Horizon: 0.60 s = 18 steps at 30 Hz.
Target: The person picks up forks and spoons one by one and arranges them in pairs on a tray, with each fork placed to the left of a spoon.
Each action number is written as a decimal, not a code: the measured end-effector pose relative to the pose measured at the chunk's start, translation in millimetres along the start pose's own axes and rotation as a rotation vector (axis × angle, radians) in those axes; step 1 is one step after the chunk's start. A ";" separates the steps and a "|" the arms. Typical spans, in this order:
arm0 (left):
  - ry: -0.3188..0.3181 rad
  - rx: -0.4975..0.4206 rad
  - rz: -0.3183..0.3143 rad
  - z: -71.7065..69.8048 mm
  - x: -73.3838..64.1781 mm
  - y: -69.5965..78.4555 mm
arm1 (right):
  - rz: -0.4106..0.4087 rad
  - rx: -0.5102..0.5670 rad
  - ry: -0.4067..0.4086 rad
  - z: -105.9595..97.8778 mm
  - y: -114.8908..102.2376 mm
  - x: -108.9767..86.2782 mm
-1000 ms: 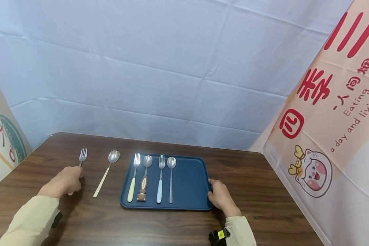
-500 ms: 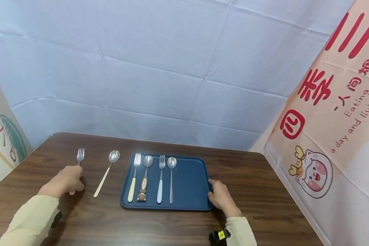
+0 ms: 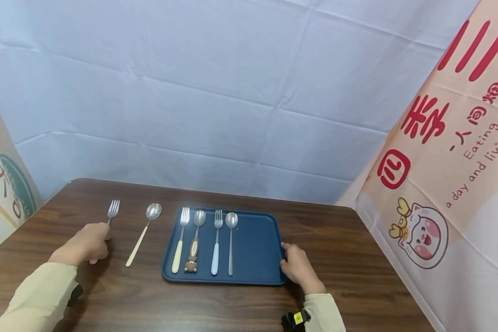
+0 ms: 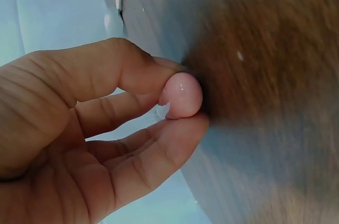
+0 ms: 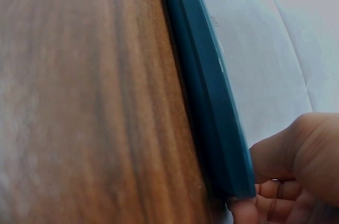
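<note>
My left hand [image 3: 83, 243] pinches a fork [image 3: 113, 210] at the table's left side. Its tines point away from me. In the left wrist view, the rounded pink handle end [image 4: 184, 96] shows between thumb and fingers; the rest of the handle is hidden by the hand. A spoon [image 3: 139, 242] with a cream handle lies to the right of that hand. My right hand [image 3: 299, 266] grips the right rim of a blue tray [image 3: 257, 249], with fingers at its edge in the right wrist view.
On the tray lie a fork [image 3: 177, 256] with a pale yellow handle, a spoon [image 3: 193, 251] with a brown bear handle, a fork [image 3: 215, 258] with a light blue handle and a plain metal spoon [image 3: 231, 244]. White cloth [image 3: 191, 92] hangs behind the wooden table [image 3: 182, 309].
The fork's tines swung slightly left, then back to the right, as the left hand shifted a little. My right hand and the tray have stayed put.
</note>
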<state>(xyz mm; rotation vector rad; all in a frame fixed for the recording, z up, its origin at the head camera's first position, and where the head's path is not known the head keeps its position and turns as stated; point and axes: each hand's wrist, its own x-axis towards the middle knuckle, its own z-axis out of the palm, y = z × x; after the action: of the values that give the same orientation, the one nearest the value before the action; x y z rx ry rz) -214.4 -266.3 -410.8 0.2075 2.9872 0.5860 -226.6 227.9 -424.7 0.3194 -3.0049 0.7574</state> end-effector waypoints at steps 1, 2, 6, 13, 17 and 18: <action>0.000 0.000 0.001 -0.1 0.0 -0.6 | -0.002 -0.001 0.002 0.0 0.3 0.0; 0.001 -0.003 0.003 -0.4 -0.2 -1.0 | -0.003 0.001 0.005 -0.2 0.4 -0.1; 0.005 0.002 0.009 -5.2 -2.4 -1.6 | -0.003 -0.001 0.008 -0.4 -0.2 0.0; 0.021 0.009 0.014 -16.9 -0.8 0.2 | 0.010 0.007 -0.001 -0.4 -0.2 0.5; 0.009 0.002 0.010 -16.2 -0.6 0.5 | 0.007 0.004 -0.001 -0.2 0.2 0.4; 0.008 0.000 0.008 -15.8 -0.8 0.6 | 0.006 0.005 0.000 -0.2 0.2 0.3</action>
<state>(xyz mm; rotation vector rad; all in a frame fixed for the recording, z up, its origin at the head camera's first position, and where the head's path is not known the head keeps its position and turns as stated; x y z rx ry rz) -215.3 -271.7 -395.9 0.2171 2.9952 0.5891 -227.0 228.2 -424.6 0.3115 -3.0060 0.7654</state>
